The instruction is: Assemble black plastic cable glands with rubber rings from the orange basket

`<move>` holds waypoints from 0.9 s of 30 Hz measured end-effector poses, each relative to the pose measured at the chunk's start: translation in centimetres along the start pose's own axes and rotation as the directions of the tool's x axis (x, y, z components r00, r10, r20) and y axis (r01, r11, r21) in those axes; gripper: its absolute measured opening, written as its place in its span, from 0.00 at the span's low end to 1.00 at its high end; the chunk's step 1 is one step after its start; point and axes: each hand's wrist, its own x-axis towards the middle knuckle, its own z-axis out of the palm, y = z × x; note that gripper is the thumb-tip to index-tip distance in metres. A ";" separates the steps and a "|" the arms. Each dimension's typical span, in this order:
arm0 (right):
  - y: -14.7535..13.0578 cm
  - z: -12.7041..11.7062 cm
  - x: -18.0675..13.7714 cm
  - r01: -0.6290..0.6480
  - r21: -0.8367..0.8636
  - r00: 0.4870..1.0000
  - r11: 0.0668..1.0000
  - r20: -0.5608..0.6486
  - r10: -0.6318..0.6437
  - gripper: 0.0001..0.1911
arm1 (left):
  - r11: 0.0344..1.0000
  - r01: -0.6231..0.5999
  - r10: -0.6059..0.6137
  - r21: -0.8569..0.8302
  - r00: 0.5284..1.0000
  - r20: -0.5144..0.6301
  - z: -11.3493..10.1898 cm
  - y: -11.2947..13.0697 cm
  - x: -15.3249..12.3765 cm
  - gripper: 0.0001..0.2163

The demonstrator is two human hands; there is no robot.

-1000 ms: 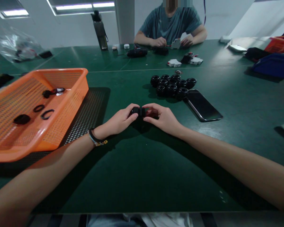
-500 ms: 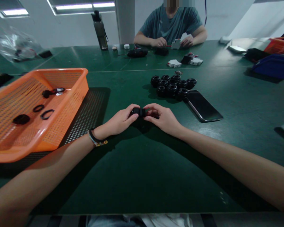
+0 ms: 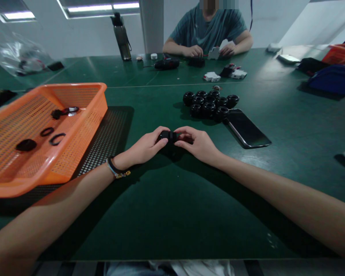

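Observation:
A small black cylindrical part (image 3: 169, 135) is held between my two hands, just above the green table (image 3: 172, 214). My left hand (image 3: 150, 145) is closed around its left end, thumb in front and fingers behind. At its right end, my right hand (image 3: 199, 143) pinches with thumb and fingertips; the exact piece under those fingertips is partly hidden. Beyond my right hand stands a cluster of several similar round black parts (image 3: 209, 109), and a phone (image 3: 247, 128) lies against them.
An orange perforated basket (image 3: 86, 134) at left holds black rings (image 3: 47, 132) and other black pieces. Across the table a person (image 3: 208, 34) handles white parts. A bottle (image 3: 121, 40), a black tool (image 3: 166, 64) and white pieces (image 3: 212, 76) lie farther back; a blue bin (image 3: 333, 80) is at right.
Both hands keep their hold on the black part in almost the same place. Any turning of the fingers is too slight to make out.

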 end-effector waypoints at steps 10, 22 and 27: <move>-0.1 0.0 0.1 -0.013 -0.033 1.000 0.999 0.010 0.013 0.12 | 1.000 0.006 -0.006 0.004 1.000 0.004 -0.1 0.2 -0.1 0.18; -0.1 -0.1 0.2 -0.021 -0.057 1.000 0.998 0.010 0.021 0.11 | 1.000 0.005 -0.005 0.015 1.000 0.000 0.0 0.1 -0.1 0.19; -0.1 -0.1 0.2 -0.011 -0.071 1.000 0.997 0.005 0.012 0.10 | 1.000 0.009 -0.009 0.007 1.000 0.002 0.0 0.2 -0.1 0.19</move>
